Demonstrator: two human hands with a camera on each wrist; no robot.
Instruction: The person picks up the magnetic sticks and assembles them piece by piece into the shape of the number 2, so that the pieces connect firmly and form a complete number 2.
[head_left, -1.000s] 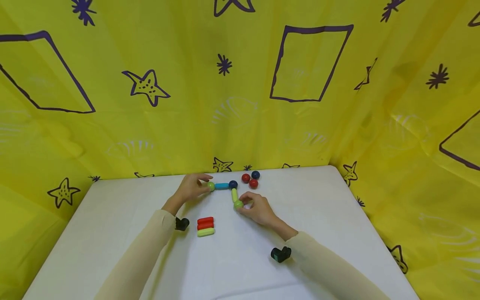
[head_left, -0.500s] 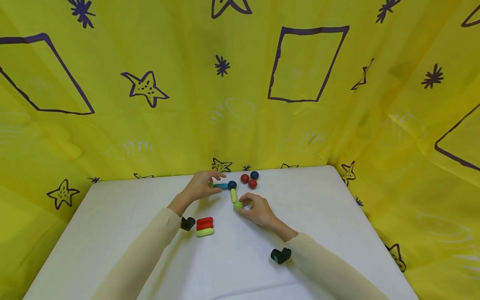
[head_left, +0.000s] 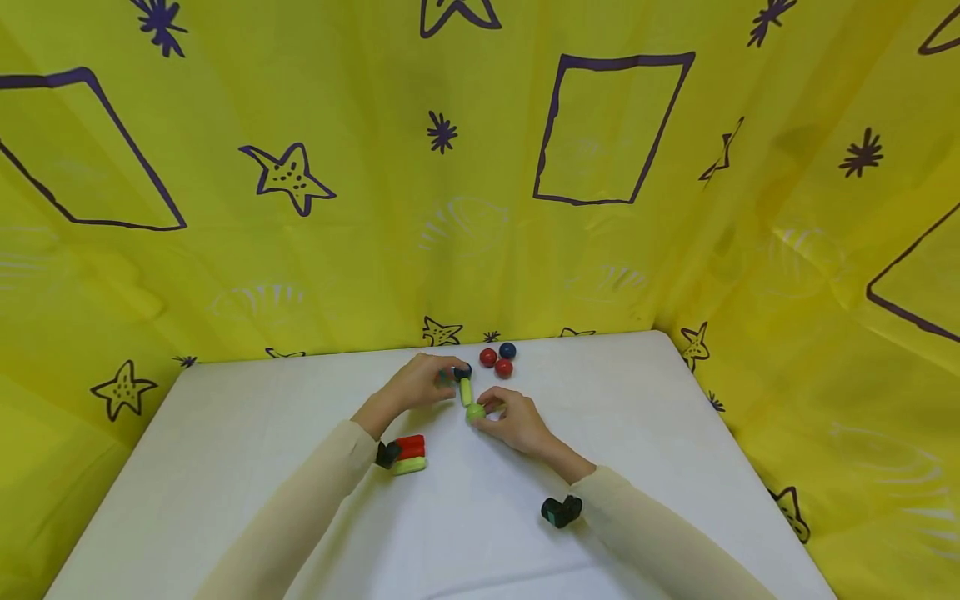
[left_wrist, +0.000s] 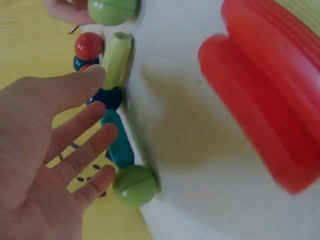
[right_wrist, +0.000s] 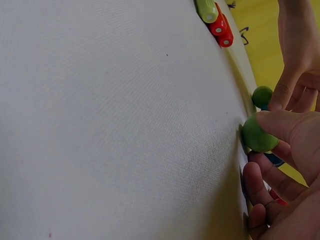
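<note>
I have the right hand (head_left: 517, 422) pinching the near green ball (head_left: 475, 414), while the left hand (head_left: 420, 384) holds its fingers parted beside the dark blue ball (left_wrist: 114, 98), which lies between two and three o'clock from it and is closer to it than to the right hand. The pale green rod (head_left: 466, 392) lies between those balls, at ten o'clock from the right hand, its long axis pointing just short of twelve. Whether its near end meets the near green ball, I can't quite tell.

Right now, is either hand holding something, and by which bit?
The right hand pinches a green ball by its sides. I can't tell whether the left hand grips the dark blue ball nearest it.
</note>
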